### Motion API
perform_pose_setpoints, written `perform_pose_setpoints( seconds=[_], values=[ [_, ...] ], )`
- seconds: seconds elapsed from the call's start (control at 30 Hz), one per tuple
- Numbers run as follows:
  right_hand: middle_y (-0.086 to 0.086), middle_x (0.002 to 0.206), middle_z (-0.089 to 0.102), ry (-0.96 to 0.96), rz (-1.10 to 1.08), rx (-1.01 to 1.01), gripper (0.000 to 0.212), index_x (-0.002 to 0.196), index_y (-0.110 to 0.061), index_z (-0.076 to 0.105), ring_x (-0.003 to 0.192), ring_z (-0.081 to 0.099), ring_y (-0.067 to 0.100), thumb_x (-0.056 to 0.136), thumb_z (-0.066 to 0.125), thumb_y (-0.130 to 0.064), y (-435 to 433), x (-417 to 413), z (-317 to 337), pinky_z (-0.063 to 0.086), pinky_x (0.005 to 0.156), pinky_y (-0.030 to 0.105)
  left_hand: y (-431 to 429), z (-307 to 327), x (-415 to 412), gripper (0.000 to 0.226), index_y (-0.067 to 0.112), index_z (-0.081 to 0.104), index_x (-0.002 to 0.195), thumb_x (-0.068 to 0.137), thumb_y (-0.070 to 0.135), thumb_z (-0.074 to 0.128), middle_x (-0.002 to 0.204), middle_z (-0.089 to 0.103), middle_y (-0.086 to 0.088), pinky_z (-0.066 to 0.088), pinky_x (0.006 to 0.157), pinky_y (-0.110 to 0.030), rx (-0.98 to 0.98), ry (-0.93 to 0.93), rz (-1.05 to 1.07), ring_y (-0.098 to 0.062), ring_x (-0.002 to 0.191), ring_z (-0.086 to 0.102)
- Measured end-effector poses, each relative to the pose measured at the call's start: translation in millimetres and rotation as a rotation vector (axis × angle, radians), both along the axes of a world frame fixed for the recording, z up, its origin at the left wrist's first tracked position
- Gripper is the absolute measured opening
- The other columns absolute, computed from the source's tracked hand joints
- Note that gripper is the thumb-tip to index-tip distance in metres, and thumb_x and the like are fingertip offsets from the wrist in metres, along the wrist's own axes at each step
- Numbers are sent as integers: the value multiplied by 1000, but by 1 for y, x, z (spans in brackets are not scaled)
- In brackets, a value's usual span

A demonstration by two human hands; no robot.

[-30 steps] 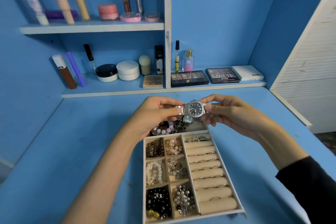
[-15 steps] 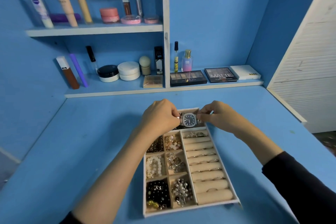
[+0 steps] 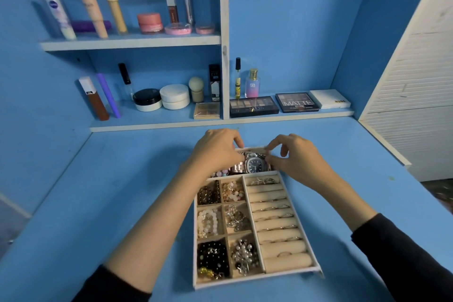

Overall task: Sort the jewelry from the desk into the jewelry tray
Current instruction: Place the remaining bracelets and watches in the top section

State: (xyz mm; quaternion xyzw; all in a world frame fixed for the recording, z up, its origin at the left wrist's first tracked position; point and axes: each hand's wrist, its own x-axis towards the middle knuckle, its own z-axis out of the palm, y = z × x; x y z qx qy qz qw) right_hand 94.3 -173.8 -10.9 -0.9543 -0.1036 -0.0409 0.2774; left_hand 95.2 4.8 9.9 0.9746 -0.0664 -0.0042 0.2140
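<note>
The watch (image 3: 256, 165) now lies low in the far compartment of the jewelry tray (image 3: 257, 277), by its back edge. A sec ago both hands held it up above the tray, so placing looks nearly done. Grip: left hand (image 3: 215, 152) curls over the band's left end; right hand (image 3: 296, 157) pinches the case's right side w/ thumb & forefinger, other fingers lifted.

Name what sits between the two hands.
In the head view, a silver metal-band wristwatch with a dark dial, in the white jewelry tray's far compartment.
</note>
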Motion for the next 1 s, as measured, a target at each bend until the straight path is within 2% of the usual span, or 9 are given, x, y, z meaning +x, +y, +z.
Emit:
perform_pose_setpoints(
  seconds=[0.1,0.23,0.3,0.43,0.5,0.63,0.8,0.9,1.0],
  values=[
    [3,73,56,-8,-62,179,17,95,-21,63,63,48,12,86,62,-36,-8,-4,-2,37,56,28,6,2,13,22,21,65,109,90,18,53,114,62,2,42,87,-32,-46,-40,-38,-15,110,50],
    [2,68,54,18,-110,320,12,91,-19,67,57,46,12,87,61,-29,-17,-11,-6,35,52,24,9,1,26,21,15,68,106,92,17,54,111,66,0,43,84,-26,4,107,-153,-11,91,57],
    [2,68,53,45,-114,370,11,88,-19,67,56,44,12,88,60,-28,-19,-14,-6,33,51,23,11,0,32,20,15,68,106,91,18,56,110,66,-1,46,87,-28,41,150,-178,-12,92,60],
    [-1,67,52,68,-123,391,11,86,-22,66,57,43,12,89,59,-29,-21,-17,-6,32,47,16,13,-1,35,16,16,70,100,89,19,59,100,68,0,51,84,-34,60,120,-196,-14,85,65],
    [1,69,54,77,-132,415,12,85,-21,66,58,43,13,89,58,-29,-23,-17,-5,34,50,19,14,-2,34,15,16,71,97,88,19,59,97,69,0,52,82,-38,94,72,-185,-15,84,64],
    [6,78,61,97,-167,447,15,88,-21,66,64,49,17,89,57,-33,-28,-16,-3,40,61,30,30,-1,32,16,11,72,89,86,11,56,92,69,-3,53,78,-41,145,1,-59,-19,83,62],
    [3,89,60,99,-263,552,17,99,-24,62,75,56,24,90,55,-37,-33,-17,-8,45,69,35,69,-5,21,22,11,62,61,77,3,50,68,59,-9,49,60,-35,104,-10,213,-20,58,51],
    [5,93,64,125,-310,621,28,113,-18,60,72,57,21,91,55,-35,-30,-20,-14,46,75,38,78,-6,5,19,6,70,72,75,2,52,72,60,-10,45,61,-30,14,-12,324,-19,61,53],
    [4,87,67,175,-302,662,29,116,-14,63,69,57,17,92,55,-28,-26,-23,-17,47,80,38,79,-9,-11,17,9,69,77,74,4,54,77,54,-9,41,67,-28,-49,32,379,-24,71,50]
  ],
)
